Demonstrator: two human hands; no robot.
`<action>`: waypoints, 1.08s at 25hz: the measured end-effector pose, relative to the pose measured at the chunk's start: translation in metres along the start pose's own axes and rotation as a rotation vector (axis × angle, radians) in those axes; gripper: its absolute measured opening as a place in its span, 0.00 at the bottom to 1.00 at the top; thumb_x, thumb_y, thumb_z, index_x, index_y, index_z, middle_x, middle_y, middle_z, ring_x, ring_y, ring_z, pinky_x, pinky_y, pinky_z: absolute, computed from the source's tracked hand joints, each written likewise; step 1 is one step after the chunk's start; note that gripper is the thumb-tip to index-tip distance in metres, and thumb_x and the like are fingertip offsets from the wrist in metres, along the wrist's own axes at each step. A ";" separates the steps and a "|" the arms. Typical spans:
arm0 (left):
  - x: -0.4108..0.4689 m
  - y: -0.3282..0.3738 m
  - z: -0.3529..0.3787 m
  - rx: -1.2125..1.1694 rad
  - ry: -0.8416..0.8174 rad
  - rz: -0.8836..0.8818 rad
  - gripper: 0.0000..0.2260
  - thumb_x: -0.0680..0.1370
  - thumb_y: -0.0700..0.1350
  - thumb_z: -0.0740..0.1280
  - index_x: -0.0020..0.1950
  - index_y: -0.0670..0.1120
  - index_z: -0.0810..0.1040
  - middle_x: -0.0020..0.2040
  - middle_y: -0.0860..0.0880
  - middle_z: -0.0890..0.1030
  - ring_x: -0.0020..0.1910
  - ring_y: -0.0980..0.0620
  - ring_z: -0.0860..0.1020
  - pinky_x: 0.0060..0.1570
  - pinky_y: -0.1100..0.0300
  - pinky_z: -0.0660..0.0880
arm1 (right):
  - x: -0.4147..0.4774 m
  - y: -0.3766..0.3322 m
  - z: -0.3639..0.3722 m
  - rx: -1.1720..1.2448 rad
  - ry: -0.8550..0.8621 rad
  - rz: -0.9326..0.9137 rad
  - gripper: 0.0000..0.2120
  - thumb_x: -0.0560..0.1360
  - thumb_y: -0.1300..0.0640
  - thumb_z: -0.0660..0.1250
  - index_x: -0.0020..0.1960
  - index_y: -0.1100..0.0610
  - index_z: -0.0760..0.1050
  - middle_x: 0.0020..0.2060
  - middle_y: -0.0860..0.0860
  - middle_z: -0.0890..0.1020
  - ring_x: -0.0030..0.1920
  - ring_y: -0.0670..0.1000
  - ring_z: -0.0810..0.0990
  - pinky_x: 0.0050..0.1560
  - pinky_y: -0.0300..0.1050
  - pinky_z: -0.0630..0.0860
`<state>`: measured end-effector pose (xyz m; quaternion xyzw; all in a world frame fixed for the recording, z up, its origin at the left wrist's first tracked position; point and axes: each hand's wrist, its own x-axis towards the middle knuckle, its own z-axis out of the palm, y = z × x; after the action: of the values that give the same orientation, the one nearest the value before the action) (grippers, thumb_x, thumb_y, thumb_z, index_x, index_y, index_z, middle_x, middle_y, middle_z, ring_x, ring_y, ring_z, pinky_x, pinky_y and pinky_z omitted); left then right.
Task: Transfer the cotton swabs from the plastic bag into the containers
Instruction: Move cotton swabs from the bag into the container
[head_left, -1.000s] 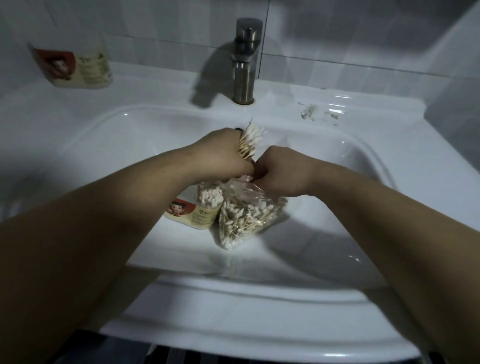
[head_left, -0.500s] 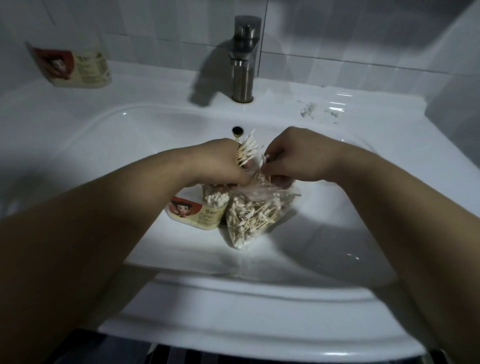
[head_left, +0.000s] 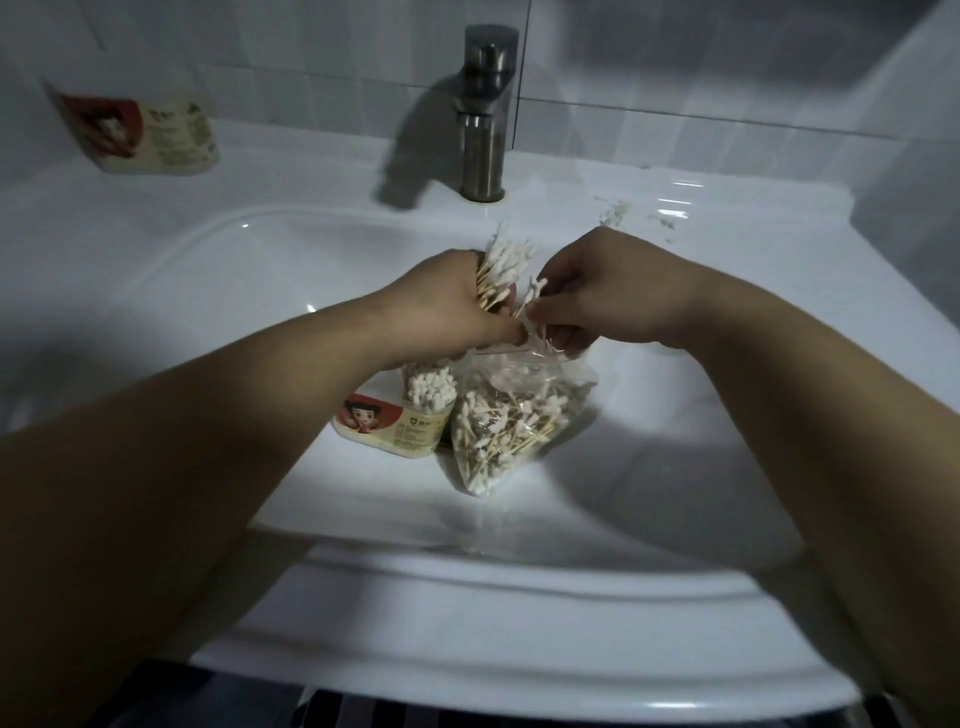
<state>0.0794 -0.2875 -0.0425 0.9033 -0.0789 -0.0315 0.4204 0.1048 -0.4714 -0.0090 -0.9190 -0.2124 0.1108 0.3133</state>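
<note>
Straight out from the faucet (head_left: 485, 114), over the sink (head_left: 208, 260), the left hand (head_left: 447, 306) has its grip clenched round a bundle of cotton swabs (head_left: 506, 265), white tips fanned toward the faucet. The right hand (head_left: 608, 291), right of the faucet's line, pinches a few loose swabs (head_left: 532, 296); its curled fingers hide how many. Further out from the faucet the plastic bag (head_left: 509, 421) sags, its mouth lost under both hands. Just left of it is a container (head_left: 410, 410) of upright swabs, its top half-hidden by the left wrist. A second container (head_left: 150, 132) lies on the counter (head_left: 311, 156) far left of the faucet, its label blurred.
</note>
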 end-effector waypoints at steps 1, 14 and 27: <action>0.001 -0.002 0.000 -0.003 0.006 -0.005 0.13 0.72 0.44 0.78 0.54 0.46 0.82 0.48 0.44 0.86 0.47 0.43 0.85 0.45 0.46 0.83 | 0.000 0.000 0.000 -0.003 -0.008 0.008 0.08 0.78 0.60 0.72 0.41 0.63 0.82 0.33 0.56 0.86 0.34 0.52 0.87 0.40 0.43 0.85; 0.001 0.000 0.001 0.030 0.018 -0.100 0.02 0.78 0.45 0.73 0.48 0.48 0.84 0.35 0.52 0.83 0.29 0.55 0.77 0.29 0.64 0.73 | 0.001 0.009 -0.004 -0.041 -0.101 0.084 0.08 0.78 0.61 0.71 0.42 0.64 0.84 0.36 0.58 0.87 0.36 0.54 0.87 0.40 0.44 0.85; 0.004 0.006 0.001 -0.242 0.212 -0.046 0.16 0.85 0.56 0.59 0.54 0.47 0.82 0.47 0.54 0.85 0.47 0.56 0.82 0.53 0.57 0.77 | 0.007 0.005 -0.001 0.127 0.187 -0.074 0.09 0.79 0.55 0.71 0.44 0.60 0.82 0.35 0.52 0.86 0.36 0.48 0.85 0.40 0.47 0.85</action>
<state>0.0829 -0.2929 -0.0390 0.8459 -0.0088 0.0452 0.5314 0.1135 -0.4725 -0.0117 -0.8952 -0.2086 0.0262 0.3930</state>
